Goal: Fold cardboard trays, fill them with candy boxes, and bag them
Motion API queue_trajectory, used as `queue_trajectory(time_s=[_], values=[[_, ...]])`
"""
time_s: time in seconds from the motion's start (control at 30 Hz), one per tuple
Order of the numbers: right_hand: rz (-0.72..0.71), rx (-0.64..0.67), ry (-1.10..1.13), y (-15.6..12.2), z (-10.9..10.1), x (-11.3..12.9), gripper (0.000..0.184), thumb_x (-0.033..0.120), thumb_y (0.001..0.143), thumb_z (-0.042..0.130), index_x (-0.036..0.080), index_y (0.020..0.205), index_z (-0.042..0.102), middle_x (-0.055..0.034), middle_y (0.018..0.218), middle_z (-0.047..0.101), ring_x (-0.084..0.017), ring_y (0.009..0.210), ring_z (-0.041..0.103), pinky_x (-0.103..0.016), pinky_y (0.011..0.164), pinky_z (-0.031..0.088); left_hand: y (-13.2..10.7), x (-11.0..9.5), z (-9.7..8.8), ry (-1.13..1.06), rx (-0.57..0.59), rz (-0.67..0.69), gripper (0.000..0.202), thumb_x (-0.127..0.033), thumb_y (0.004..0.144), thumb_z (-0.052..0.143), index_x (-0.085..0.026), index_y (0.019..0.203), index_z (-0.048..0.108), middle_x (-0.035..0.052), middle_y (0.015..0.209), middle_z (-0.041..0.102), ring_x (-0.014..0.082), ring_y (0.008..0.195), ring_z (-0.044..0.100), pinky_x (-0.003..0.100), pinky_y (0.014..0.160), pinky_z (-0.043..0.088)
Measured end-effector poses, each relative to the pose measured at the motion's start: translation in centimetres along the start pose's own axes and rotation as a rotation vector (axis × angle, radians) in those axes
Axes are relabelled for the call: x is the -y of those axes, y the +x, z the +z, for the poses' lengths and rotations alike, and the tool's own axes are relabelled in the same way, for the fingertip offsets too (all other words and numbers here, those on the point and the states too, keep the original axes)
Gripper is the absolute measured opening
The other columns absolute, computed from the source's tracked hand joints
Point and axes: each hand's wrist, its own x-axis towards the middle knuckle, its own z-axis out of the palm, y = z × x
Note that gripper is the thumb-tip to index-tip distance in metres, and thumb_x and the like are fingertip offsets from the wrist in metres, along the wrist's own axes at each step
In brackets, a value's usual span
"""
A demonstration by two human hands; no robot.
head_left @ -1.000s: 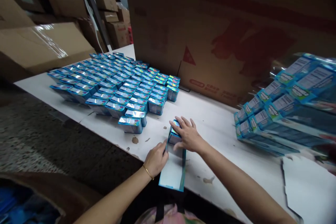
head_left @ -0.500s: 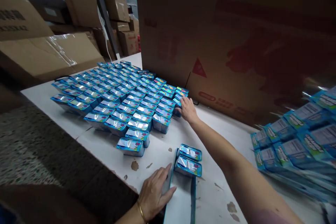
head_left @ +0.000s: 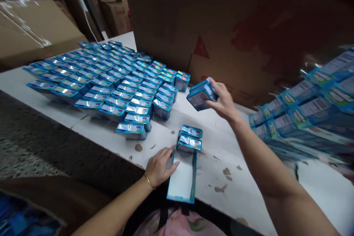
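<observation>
My right hand (head_left: 224, 102) is closed around two small blue tins (head_left: 201, 96) held in the air above the white table (head_left: 243, 191), between the rows of tins and the open tray. My left hand (head_left: 160, 165) rests with its fingers lying against the left wall of a long blue cardboard tray (head_left: 181, 182) at the table's near edge. Two blue tins (head_left: 190, 138) sit at the far end of that tray. Several rows of the same foil-topped blue tins (head_left: 110, 81) cover the table's left part.
A stack of blue cartons (head_left: 309, 110) leans at the right. A large brown cardboard box (head_left: 235, 18) stands behind the table. More cardboard boxes (head_left: 33, 25) are piled at the left. The dark speckled floor (head_left: 27, 143) lies below the table's left edge.
My right hand went from the nearest corner of the rows to mid-air, now carrying two tins picked from there. My left hand stayed at the tray.
</observation>
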Motion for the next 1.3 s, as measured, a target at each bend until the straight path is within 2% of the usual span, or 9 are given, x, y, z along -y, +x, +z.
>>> queue_trajectory(time_s=[0.1, 0.17, 0.27, 0.43, 0.67, 0.77, 0.87, 1.1, 1.3], values=[[-0.104, 0.060, 0.133, -7.4, -5.8, 4.8, 0.072, 0.039, 0.071, 0.055, 0.027, 0.135, 0.024, -0.0050, 0.125, 0.038, -0.025, 0.114, 0.038, -0.041, 0.096, 0.031, -0.4, 0.0, 0.2, -0.002, -0.036, 0.036, 0.056, -0.040, 0.079, 0.046, -0.021, 0.130, 0.031, 0.0069, 0.101, 0.054, 0.0203, 0.096, 0.051, 0.033, 0.082, 0.044], [-0.122, 0.175, 0.215, -11.8, -6.2, 7.7, 0.071, 0.036, 0.072, 0.056, 0.027, 0.135, 0.025, -0.0055, 0.126, 0.038, -0.024, 0.114, 0.039, -0.039, 0.095, 0.033, -1.1, -0.1, 0.4, 0.011, -0.064, 0.075, 0.058, -0.040, 0.078, 0.047, -0.020, 0.130, 0.031, 0.0086, 0.107, 0.053, 0.0219, 0.099, 0.050, 0.037, 0.084, 0.043], [-0.104, 0.295, 0.210, -15.9, -3.0, 9.9, 0.073, 0.034, 0.071, 0.058, 0.025, 0.135, 0.024, -0.0081, 0.126, 0.037, -0.024, 0.114, 0.038, -0.038, 0.094, 0.035, -2.5, -0.5, 0.5, 0.020, -0.061, 0.121, 0.056, -0.036, 0.079, 0.047, -0.020, 0.130, 0.031, 0.0103, 0.112, 0.051, 0.0232, 0.100, 0.049, 0.040, 0.084, 0.043], [-0.100, 0.372, -0.036, -16.9, 2.7, 10.1, 0.073, 0.031, 0.069, 0.059, 0.023, 0.134, 0.028, -0.0118, 0.126, 0.037, -0.026, 0.111, 0.038, -0.042, 0.091, 0.036, -3.7, -1.1, 0.6, 0.030, -0.082, 0.078, 0.065, -0.034, 0.080, 0.044, -0.018, 0.136, 0.017, 0.0132, 0.121, 0.046, 0.0240, 0.106, 0.046, 0.040, 0.087, 0.041], [-0.144, 0.365, -0.209, -17.6, 4.0, 10.3, 0.082, 0.044, 0.064, 0.066, 0.027, 0.134, 0.027, -0.0093, 0.138, 0.028, -0.032, 0.126, 0.020, -0.049, 0.096, 0.025, -2.9, -1.5, 0.3, 0.009, -0.002, 0.063, 0.077, -0.040, 0.074, 0.052, -0.020, 0.138, 0.013, 0.0121, 0.136, 0.031, 0.0272, 0.120, 0.035, 0.044, 0.096, 0.033], [-0.231, 0.341, -0.065, -14.4, 3.4, 7.7, 0.072, 0.053, 0.072, 0.054, 0.028, 0.134, 0.027, -0.0068, 0.139, 0.028, -0.027, 0.126, 0.024, -0.044, 0.097, 0.029, -1.8, -1.6, 0.2, -0.049, 0.005, 0.079, 0.085, -0.048, 0.071, 0.054, -0.020, 0.138, 0.009, 0.0130, 0.138, 0.028, 0.0286, 0.123, 0.031, 0.045, 0.097, 0.031], [-0.118, 0.151, -0.041, -6.3, 4.4, 3.7, 0.059, 0.043, 0.082, 0.045, 0.026, 0.134, 0.024, -0.0075, 0.137, 0.029, -0.020, 0.124, 0.030, -0.037, 0.097, 0.032, -0.8, -1.5, 0.0, -0.093, 0.023, 0.076, 0.084, -0.050, 0.073, 0.051, -0.022, 0.138, 0.007, 0.0128, 0.139, 0.028, 0.0284, 0.123, 0.032, 0.044, 0.096, 0.033], [0.162, 0.226, -0.295, 15.3, 12.8, -4.6, 0.088, 0.040, 0.066, 0.066, 0.016, 0.136, 0.017, -0.0142, 0.141, 0.017, -0.028, 0.129, 0.012, -0.040, 0.102, 0.022, -0.8, 0.2, 1.4, -0.071, 0.069, 0.049, 0.082, -0.055, 0.075, 0.047, -0.023, 0.139, 0.007, 0.0118, 0.139, 0.029, 0.0288, 0.121, 0.037, 0.042, 0.093, 0.039], [0.179, 0.295, -0.346, 16.5, 16.3, -6.2, 0.079, 0.050, 0.071, 0.056, 0.022, 0.135, 0.019, -0.0138, 0.125, 0.038, -0.029, 0.113, 0.036, -0.040, 0.084, 0.038, -1.2, 1.6, 3.2, -0.032, 0.014, -0.021, 0.063, -0.051, 0.083, 0.033, -0.030, 0.138, 0.011, 0.0094, 0.133, 0.039, 0.0267, 0.112, 0.047, 0.040, 0.083, 0.045]])
